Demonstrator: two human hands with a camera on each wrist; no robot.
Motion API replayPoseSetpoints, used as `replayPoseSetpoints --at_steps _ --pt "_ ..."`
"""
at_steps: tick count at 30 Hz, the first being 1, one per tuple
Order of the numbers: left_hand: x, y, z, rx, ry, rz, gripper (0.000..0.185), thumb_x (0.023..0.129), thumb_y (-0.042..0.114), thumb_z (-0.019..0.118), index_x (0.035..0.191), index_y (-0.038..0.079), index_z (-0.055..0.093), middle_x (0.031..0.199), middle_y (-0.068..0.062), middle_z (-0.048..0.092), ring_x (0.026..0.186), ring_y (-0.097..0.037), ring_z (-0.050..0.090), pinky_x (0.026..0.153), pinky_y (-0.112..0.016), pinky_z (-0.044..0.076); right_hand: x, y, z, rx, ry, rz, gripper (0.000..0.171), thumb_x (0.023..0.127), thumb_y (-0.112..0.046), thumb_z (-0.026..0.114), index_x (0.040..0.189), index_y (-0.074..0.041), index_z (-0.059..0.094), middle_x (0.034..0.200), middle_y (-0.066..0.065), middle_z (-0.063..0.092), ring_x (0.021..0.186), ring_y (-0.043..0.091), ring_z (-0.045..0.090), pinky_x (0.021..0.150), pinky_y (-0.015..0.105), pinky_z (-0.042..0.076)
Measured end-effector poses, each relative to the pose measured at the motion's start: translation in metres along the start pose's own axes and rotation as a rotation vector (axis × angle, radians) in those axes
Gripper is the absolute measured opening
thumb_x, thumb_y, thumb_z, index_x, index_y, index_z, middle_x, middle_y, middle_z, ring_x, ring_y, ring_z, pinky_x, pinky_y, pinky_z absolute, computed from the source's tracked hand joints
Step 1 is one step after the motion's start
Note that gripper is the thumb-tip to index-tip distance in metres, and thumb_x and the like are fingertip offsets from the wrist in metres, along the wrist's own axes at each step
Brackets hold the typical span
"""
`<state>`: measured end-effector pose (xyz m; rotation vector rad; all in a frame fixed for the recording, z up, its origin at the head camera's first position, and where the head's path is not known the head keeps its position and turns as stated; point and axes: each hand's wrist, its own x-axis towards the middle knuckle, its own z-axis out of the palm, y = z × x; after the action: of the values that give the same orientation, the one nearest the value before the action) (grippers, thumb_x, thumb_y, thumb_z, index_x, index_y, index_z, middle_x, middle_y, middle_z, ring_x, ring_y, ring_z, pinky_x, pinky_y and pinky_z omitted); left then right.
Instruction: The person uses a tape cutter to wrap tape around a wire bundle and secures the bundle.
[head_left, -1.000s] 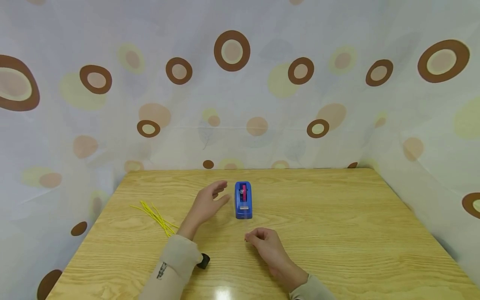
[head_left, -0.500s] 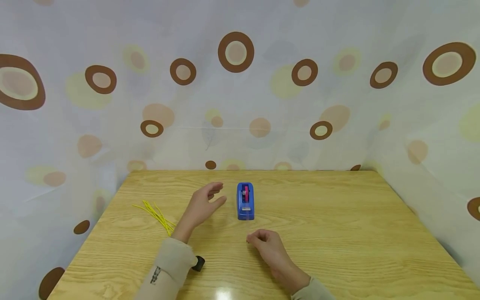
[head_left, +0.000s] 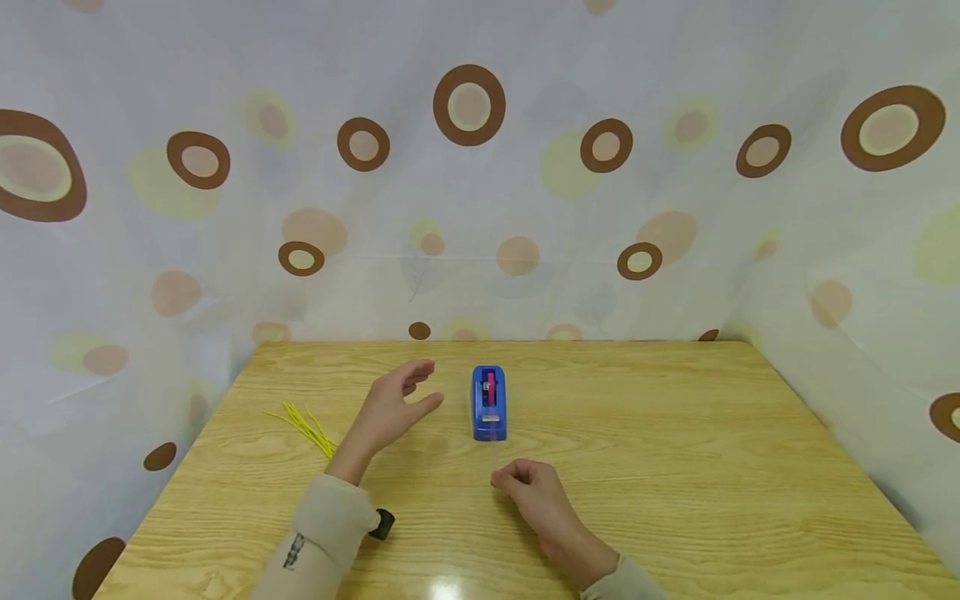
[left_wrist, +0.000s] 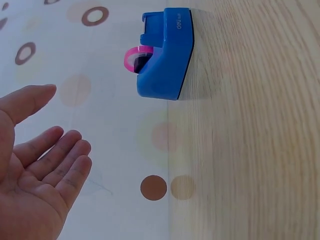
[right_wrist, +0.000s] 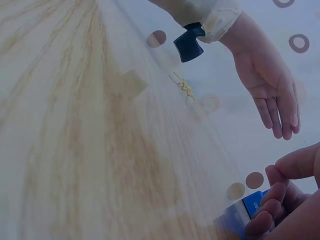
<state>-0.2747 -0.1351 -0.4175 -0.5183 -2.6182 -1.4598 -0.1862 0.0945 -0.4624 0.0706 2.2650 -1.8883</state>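
A blue tape dispenser [head_left: 489, 408] with a pink-cored roll stands mid-table in the head view, its cutting end toward me. Below it, my right hand [head_left: 542, 500] has thumb and index fingertip pinched together, apparently on a clear tape strip that barely shows now. To the dispenser's left, my left hand [head_left: 390, 410] hovers apart from it, fingers extended and thumb spread. The left wrist view shows that palm [left_wrist: 35, 185] holding nothing, with the dispenser [left_wrist: 167, 55] beyond it. In the right wrist view the curled right fingers [right_wrist: 272, 205] partly hide the dispenser [right_wrist: 250, 205].
Several thin yellow sticks or ties [head_left: 307, 429] lie in a loose bunch at the left, partly behind the left forearm. The wooden table [head_left: 675, 467] runs back to a patterned curtain [head_left: 525, 183], which also hangs along both sides.
My left hand has drawn away leftward from the dispenser. The right hand keeps its pinch and stays nearly still. The clear strip seen earlier between dispenser and right fingers is hard to make out now.
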Motion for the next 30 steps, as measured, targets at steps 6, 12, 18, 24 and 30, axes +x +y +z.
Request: replayPoseSetpoints --at_steps 6,12,18,24,30 --pt "-0.002 0.000 -0.006 0.011 0.003 0.011 0.052 0.083 0.028 0.067 0.129 0.014 0.048 0.128 -0.003 0.050 0.116 -0.015 0.047 0.094 -0.032 0.038 0.000 0.000 0.000 0.007 0.003 0.010 0.019 0.087 -0.018 0.061 0.083 0.001 0.064 0.078 0.002 0.056 0.072 0.015 0.044 0.062 0.028 0.037" --pt "-0.006 0.001 -0.013 0.020 0.020 0.023 0.052 0.083 0.027 0.067 0.129 0.014 0.048 0.128 -0.005 0.050 0.116 -0.016 0.047 0.094 -0.032 0.038 -0.001 0.000 0.001 0.004 0.006 0.018 0.020 0.086 -0.019 0.062 0.083 0.000 0.064 0.078 0.001 0.056 0.073 0.015 0.044 0.063 0.028 0.037" --pt "-0.010 -0.003 -0.019 0.021 0.030 0.043 0.053 0.083 0.028 0.067 0.130 0.013 0.047 0.129 -0.006 0.050 0.116 -0.016 0.046 0.095 -0.032 0.037 -0.001 -0.001 0.001 -0.005 0.000 0.012 0.020 0.087 -0.020 0.061 0.084 0.000 0.065 0.080 0.002 0.056 0.074 0.016 0.045 0.063 0.028 0.037" --pt "-0.015 -0.007 -0.025 0.044 0.028 0.030 0.055 0.083 0.031 0.067 0.131 0.017 0.046 0.128 0.001 0.049 0.116 -0.014 0.046 0.095 -0.031 0.037 -0.001 -0.001 0.001 -0.004 0.000 0.010 0.019 0.087 -0.018 0.061 0.085 0.001 0.065 0.079 0.002 0.056 0.074 0.016 0.045 0.063 0.028 0.037" --pt "-0.019 -0.009 -0.030 0.062 0.035 0.032 0.055 0.083 0.032 0.067 0.131 0.015 0.046 0.128 0.000 0.050 0.116 -0.016 0.046 0.095 -0.032 0.037 -0.001 -0.001 0.001 -0.005 0.001 0.009 0.019 0.087 -0.018 0.061 0.086 0.001 0.065 0.080 0.003 0.057 0.074 0.016 0.045 0.064 0.028 0.038"
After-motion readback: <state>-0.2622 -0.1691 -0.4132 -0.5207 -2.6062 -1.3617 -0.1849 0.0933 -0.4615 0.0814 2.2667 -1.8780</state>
